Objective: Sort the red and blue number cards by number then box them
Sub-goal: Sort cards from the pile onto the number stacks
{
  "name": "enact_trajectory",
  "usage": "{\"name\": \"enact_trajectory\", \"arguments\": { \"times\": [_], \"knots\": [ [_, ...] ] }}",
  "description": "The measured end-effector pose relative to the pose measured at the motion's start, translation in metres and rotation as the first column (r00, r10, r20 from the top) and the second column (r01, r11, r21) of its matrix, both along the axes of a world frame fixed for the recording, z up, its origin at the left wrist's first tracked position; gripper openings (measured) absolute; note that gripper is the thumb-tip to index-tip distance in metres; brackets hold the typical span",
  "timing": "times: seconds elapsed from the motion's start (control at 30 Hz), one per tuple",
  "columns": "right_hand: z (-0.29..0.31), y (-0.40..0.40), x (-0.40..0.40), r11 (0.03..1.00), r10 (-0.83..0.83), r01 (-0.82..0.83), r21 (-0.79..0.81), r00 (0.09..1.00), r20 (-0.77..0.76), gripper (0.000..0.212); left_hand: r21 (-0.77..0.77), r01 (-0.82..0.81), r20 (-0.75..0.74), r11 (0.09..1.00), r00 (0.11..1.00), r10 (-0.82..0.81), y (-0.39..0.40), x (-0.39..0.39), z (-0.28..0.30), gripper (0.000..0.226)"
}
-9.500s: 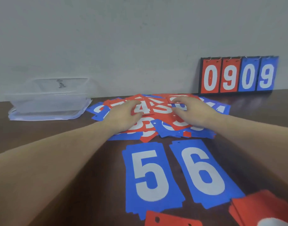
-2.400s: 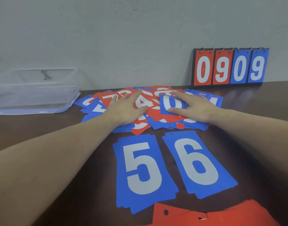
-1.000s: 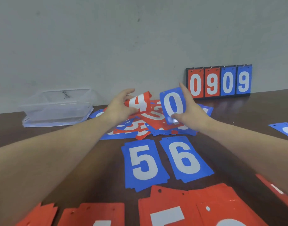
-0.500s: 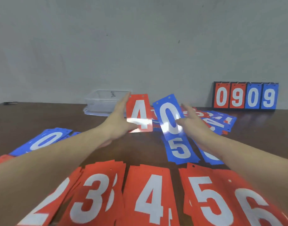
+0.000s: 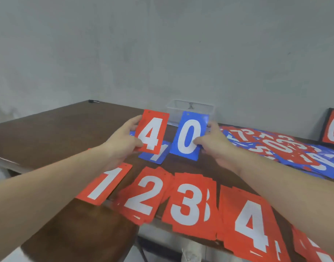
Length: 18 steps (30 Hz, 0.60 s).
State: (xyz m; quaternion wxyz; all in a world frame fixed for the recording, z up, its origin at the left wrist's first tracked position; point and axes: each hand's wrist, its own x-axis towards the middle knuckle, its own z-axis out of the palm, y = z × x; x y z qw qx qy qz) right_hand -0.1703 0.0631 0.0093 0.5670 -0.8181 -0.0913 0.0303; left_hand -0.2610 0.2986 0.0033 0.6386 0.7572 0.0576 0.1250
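Red card "4" [image 5: 150, 132] is held upright at centre frame by the left hand [image 5: 122, 143], thumb on its lower face and fingers behind its left edge. Just to its right, the right hand [image 5: 212, 143] pinches a blue card "0" [image 5: 188, 136] the same way, thumb on the front and fingers behind the right edge. The two cards stand side by side above the brown table [image 5: 54, 129], apart from each other.

Below the held cards, a blue card "7" [image 5: 156, 155] lies flat on the table. Along the lower frame, red stacks lie in a row from left to right: "1" [image 5: 105, 183], "2" [image 5: 143, 195], "3" [image 5: 190, 203] and "4" [image 5: 251, 224]. A further red stack [image 5: 313, 246] shows at the lower right corner; its number cannot be read.

At right of frame, the unsorted pile of red and blue cards [image 5: 281, 148] is spread on the table. A clear plastic box [image 5: 190, 108] stands behind the held cards against the grey wall [image 5: 162, 44]. A scoreboard [image 5: 332, 127] is cut off by the right edge, showing a red "0".
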Motion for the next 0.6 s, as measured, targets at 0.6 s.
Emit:
{"name": "enact_trajectory", "arguments": {
  "times": [0.6],
  "knots": [
    [-0.036, 0.188, 0.064, 0.88, 0.234, -0.161, -0.448, 0.965, 0.114, 0.079, -0.108, -0.292, -0.1, 0.95, 0.954, 0.281, 0.098, -0.012, -0.016, 0.044]
  ]
}}
